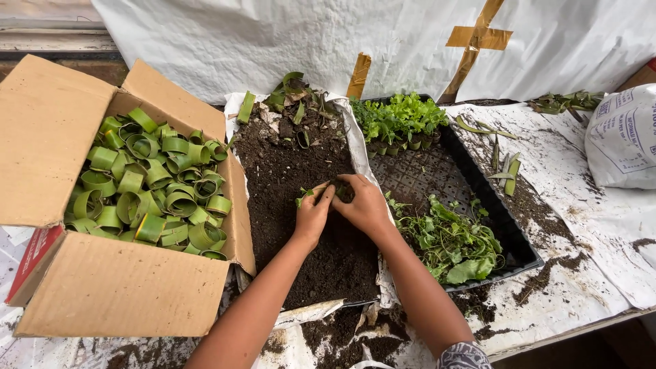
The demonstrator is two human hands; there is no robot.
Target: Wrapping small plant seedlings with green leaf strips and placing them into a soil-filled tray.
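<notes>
Seedling [305, 195], small and green, sits between our two hands over the pile of dark soil [294, 171], near the middle of the view. Our left hand [313, 213] pinches it with narrow, curled fingers, and our right hand [363, 203] meets it from the 3 o'clock side, fingers bent down onto the same spot; we cannot tell whether the right hand grips the plant or only presses the soil around it. The soil lies on a white sheet on the table [581, 178]. At 9 o'clock from our hands stands an open cardboard box [123, 287] filled with green leaf rings [154, 181]. At 3 o'clock is a black tray [478, 188]: loose leafy seedlings [451, 239] lie in its near part, and a row of potted seedlings [400, 119] stands at its far end, toward 1 o'clock. Scraps of leaf [294, 92] lie on the soil at 12 o'clock. A white bag [622, 140] rests at the right edge of the table.
</notes>
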